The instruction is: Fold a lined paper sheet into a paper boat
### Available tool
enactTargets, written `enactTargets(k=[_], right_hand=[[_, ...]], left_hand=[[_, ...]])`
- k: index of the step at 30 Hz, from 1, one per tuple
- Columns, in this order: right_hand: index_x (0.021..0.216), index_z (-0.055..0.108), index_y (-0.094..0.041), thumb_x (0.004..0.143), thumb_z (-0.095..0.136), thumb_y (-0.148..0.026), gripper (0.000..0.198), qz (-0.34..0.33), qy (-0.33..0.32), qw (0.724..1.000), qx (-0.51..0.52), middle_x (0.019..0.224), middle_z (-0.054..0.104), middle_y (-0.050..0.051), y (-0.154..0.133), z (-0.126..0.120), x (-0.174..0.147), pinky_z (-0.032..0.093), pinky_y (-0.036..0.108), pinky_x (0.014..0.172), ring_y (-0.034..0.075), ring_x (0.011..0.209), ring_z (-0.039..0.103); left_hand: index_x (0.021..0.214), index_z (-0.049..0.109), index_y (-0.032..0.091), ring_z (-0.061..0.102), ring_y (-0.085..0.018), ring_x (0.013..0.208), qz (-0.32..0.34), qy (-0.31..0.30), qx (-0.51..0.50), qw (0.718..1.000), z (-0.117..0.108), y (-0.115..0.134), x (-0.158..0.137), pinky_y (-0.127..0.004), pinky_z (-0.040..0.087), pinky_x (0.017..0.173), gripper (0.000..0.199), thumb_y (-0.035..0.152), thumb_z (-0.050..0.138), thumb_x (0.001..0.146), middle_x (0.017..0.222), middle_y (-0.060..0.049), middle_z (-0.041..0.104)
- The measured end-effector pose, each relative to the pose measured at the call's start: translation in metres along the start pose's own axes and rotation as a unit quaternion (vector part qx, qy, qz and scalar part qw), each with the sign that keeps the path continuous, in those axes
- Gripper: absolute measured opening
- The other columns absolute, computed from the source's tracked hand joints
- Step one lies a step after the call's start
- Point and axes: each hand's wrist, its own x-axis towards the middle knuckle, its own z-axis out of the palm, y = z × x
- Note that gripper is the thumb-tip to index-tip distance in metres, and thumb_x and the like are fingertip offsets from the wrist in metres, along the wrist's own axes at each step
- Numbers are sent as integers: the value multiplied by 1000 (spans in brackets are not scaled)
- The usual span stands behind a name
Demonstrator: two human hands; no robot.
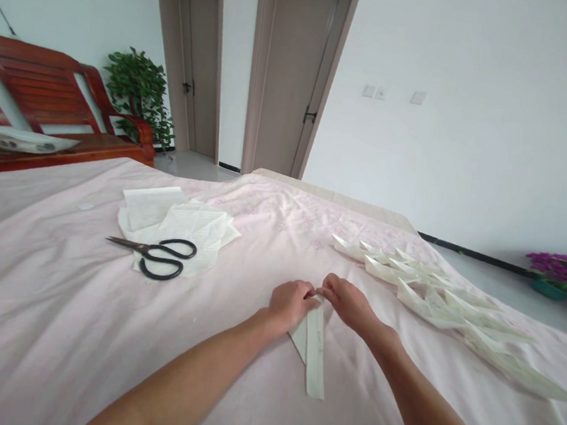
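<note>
A partly folded sheet of white paper [316, 359] lies on the pink cloth in front of me, with a long strip along one side and a slanted flap beside it. My left hand [293, 304] pinches its far end, fingers closed. Close against it, my right hand [345, 300] is also closed and pinches the same end. The fingertips nearly meet, and they hide the paper's far tip. To the right stand several folded paper boats [430, 300] in rows.
Black-handled scissors [162, 254] rest at the left on a stack of paper sheets [163, 211]. Pink cloth [125, 344] with wrinkles covers the surface. Beyond are a wooden bench [48, 96], a green plant [137, 91], two doors, and purple flowers [563, 273] at the right.
</note>
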Motion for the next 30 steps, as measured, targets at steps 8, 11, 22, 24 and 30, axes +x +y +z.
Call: enactTargets(k=[8,11,22,24,30], right_hand=[[113,56,-21,82,58,-51,43,63,-11,921,384,90,67,3,-26,-5,4,45,28,68,17,80,62],[100,63,-19,74,68,-50,41,99,-75,890,439,80,68,2,-31,-2,-3,42,26,60,15,67,60],[72,64,-15,68,71,-48,34,148,48,875,457,58,56,-2,-29,-8,1,34,24,52,9,52,45],[74,64,-15,64,74,-47,35,172,80,863,469,57,56,-2,-26,-9,2,35,24,52,9,52,46],[106,65,-18,61,79,-43,54,183,170,804,540,72,64,-1,-24,-10,4,39,24,58,10,59,52]], left_hand=[[71,64,16,55,-13,63,-66,173,-276,943,-29,-15,16,-23,38,59,29,44,61,77,66,1,61],[72,61,15,52,-12,64,-90,235,-369,895,-35,-23,16,-22,40,60,33,48,63,74,66,1,58],[71,57,14,48,-9,57,-88,144,-451,877,-63,-50,2,-20,34,54,38,45,77,61,62,2,57],[71,57,13,47,-8,55,-95,110,-449,882,-66,-53,-1,-21,32,53,39,44,78,60,62,2,58],[77,59,13,51,-9,53,-115,41,-439,890,-59,-54,-11,-21,35,51,38,39,81,59,62,1,62]])
